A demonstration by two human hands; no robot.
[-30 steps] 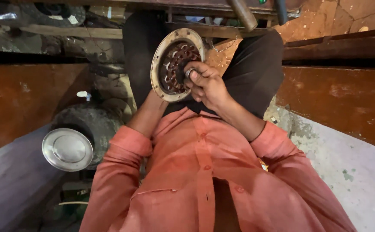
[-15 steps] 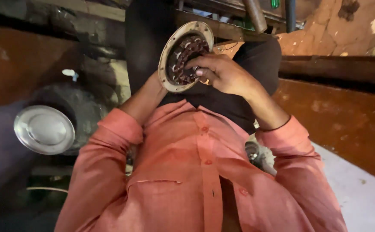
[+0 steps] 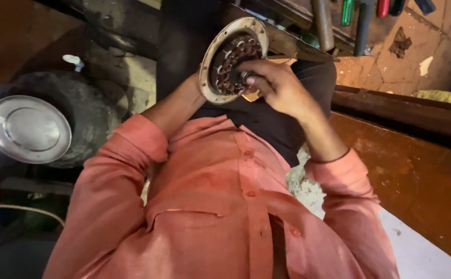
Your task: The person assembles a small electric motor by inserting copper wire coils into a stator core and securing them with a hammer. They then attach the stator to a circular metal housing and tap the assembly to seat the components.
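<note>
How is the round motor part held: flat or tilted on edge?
Tilted on edge: the round motor part shows its coil-filled face to the camera, right hand at its centre.

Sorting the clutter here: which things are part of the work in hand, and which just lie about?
In hand:
- round metal housing with copper windings
- right hand, fingers at the windings
- left hand, mostly hidden behind the housing, supporting it

Lying about:
- shiny metal dish
- dark round tyre-like object
- tool handles

Right hand (image 3: 277, 88) raised before the chest, fingers (image 3: 254, 78) curled inward with the wrist bent. Left forearm (image 3: 176, 106) extends upward, sleeve rolled to the elbow (its hand is hidden from view).
</note>
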